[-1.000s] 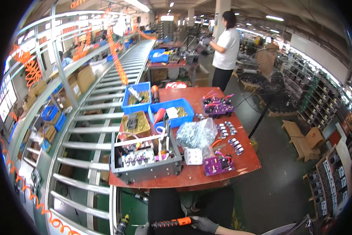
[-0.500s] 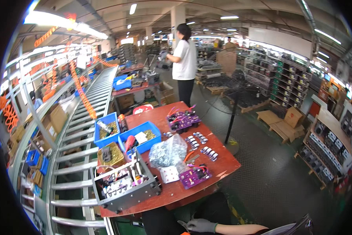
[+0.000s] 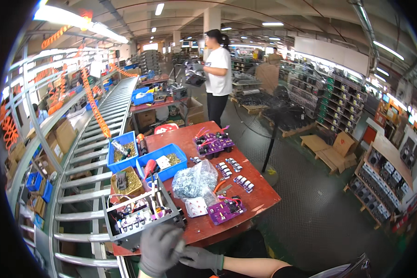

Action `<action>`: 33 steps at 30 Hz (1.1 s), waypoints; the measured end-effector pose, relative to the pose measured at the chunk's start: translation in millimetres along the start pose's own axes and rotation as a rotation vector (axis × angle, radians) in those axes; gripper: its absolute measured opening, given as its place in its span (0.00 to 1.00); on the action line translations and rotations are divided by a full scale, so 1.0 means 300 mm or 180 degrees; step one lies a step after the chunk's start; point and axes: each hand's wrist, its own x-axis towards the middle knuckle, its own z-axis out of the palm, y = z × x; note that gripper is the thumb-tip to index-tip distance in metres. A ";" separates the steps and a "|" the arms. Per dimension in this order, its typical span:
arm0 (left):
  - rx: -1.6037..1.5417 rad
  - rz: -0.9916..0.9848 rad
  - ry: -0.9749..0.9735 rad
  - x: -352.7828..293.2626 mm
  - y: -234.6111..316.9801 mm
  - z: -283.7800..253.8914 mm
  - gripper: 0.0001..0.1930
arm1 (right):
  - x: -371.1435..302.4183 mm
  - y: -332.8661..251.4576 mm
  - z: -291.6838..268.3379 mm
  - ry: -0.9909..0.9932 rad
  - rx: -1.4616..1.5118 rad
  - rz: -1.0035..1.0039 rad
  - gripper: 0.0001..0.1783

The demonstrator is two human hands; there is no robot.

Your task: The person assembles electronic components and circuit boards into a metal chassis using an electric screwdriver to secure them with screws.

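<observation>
My left hand [image 3: 160, 249], in a grey glove, is raised at the near edge of the red table [image 3: 259, 204] in front of the open metal chassis [image 3: 141, 235]; its fingers are curled but smeared by motion. Against it, my right hand [image 3: 200, 257], also gloved in grey, has its fingers drawn together. A small pale patch shows between the hands, too blurred to name. The chassis holds white and purple parts with loose wires. Right of it lie a white card [image 3: 196, 207], a purple circuit board [image 3: 227, 211] and a clear bag of small metal parts [image 3: 194, 180].
Blue bins [image 3: 183, 150] of brass-coloured screws stand at the table's left, with a red-handled screwdriver [image 3: 150, 167]. A roller conveyor [image 3: 81, 214] runs alongside. Another purple board assembly [image 3: 213, 142] sits farther back. Beyond the table are a person in white [image 3: 218, 69] and a standing fan [image 3: 269, 148].
My left hand has come into view and met the right. The right hand has moved left and slightly up from my lap. The person beyond has turned, carrying a dark object.
</observation>
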 end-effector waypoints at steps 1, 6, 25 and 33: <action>0.0223 0.0001 0.0177 0.045 -0.023 -0.046 0.11 | 0.048 -0.018 -0.033 -0.0100 0.0145 0.0092 0.11; 0.0750 -0.0302 0.0347 0.118 -0.247 -0.239 0.08 | 0.195 -0.105 -0.241 0.0341 -0.0139 -0.0325 0.09; 0.0067 -0.0868 -0.1161 -0.160 -0.554 -0.162 0.17 | 0.659 -0.156 -0.201 -0.0706 -0.2003 -0.0571 0.19; 0.0018 -0.0874 -0.1294 -0.165 -0.568 -0.154 0.15 | 0.690 -0.145 -0.175 -0.0995 -0.2147 -0.0429 0.16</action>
